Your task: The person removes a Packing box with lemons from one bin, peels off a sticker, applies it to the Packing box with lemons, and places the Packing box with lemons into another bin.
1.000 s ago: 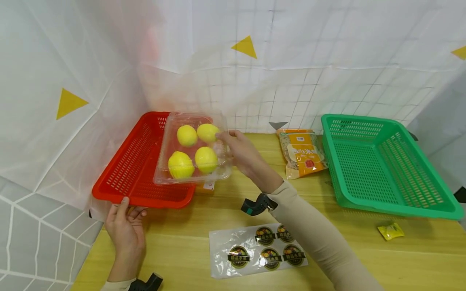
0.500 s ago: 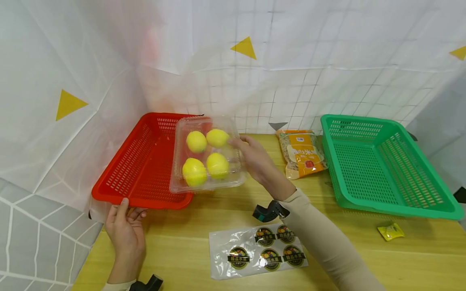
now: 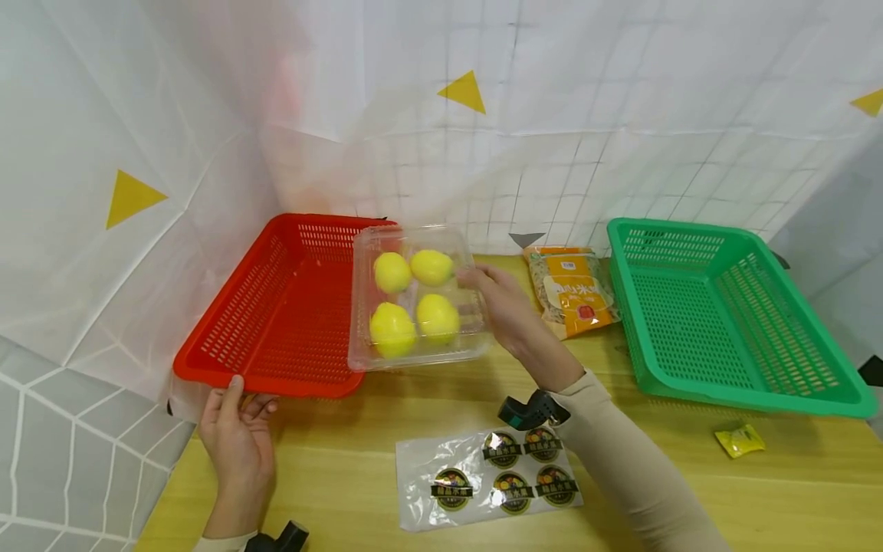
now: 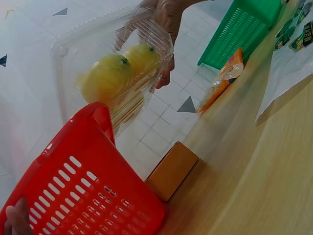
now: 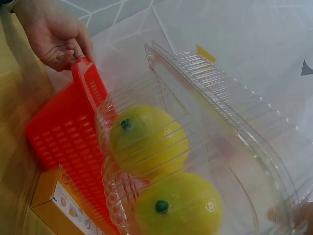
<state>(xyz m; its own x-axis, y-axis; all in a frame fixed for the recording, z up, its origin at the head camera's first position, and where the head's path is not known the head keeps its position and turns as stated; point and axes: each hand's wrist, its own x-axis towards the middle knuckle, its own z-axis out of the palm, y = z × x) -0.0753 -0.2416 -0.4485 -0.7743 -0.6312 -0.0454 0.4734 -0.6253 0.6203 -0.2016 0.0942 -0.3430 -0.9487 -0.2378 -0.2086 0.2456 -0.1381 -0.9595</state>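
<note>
**Lemon box held over the red basket's right edge**

From my remote seat I took in the wooden bench (image 3: 359,475) first, then the two baskets on it. The green basket (image 3: 724,314) sat far to the right with nothing showing inside it. The red basket (image 3: 276,307) sat at the left against the white sheeting, and no goods showed on its floor.

The clear clamshell box (image 3: 417,299) hung in the air above the red basket's right rim, partly over the bench, tilted so its lid faced the head camera. Its longer side ran roughly away from me. Four lemons (image 3: 414,303) sat inside, two by two. The right hand (image 3: 507,310) gripped the box by its right edge, fingers curled onto the plastic, so the box lay directly left of that hand, with the green basket well apart on the hand's other side. The left hand (image 3: 237,437) was farther from the box; it held the red basket's near left corner, thumb up on the rim.

Smaller things followed: an orange snack bag (image 3: 576,291) lying between box and green basket, a sticker sheet (image 3: 483,475) near the front edge, a small cardboard box (image 4: 171,169) tucked just beside the red basket, and a yellow sachet (image 3: 740,438) below the green basket.
</note>
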